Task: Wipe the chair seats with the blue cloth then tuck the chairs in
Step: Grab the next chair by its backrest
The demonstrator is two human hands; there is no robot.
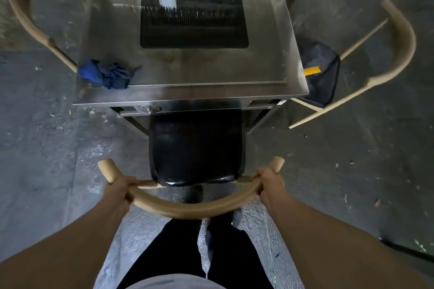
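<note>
No brand, label or writing can be read anywhere; the only mark is a plain yellow-orange patch (pixel 311 70) on a dark fabric bag (pixel 321 73) at 2 o'clock.

The curved tan wooden backrest rail (pixel 187 209) of the near chair runs across the lower middle of the view. The left hand (pixel 119 189) is wrapped round the rail near its 9 o'clock end, fingers curled under and clamped on the wood. The right hand (pixel 270 183) is clamped on the rail towards its 3 o'clock end in the same way. The chair's glossy black padded seat (pixel 197 148) lies at 12 o'clock from the hands, its far edge under the near edge of the square glass-topped metal table (pixel 187 91), while most of the seat shows in front of that edge.

The crumpled blue cloth (pixel 105 74) lies on the table's near-left corner, at 10 o'clock from the left hand and well apart from both hands.

A second tan wooden chair (pixel 25 19) stands at the table's 9 o'clock side, and a third tan wooden chair (pixel 385 58) at 3 o'clock holds the bag on its seat. Bare grey concrete floor (pixel 58 148) lies open on both sides of the near chair. The person's dark trouser legs (pixel 211 241) stand just behind the rail.
</note>
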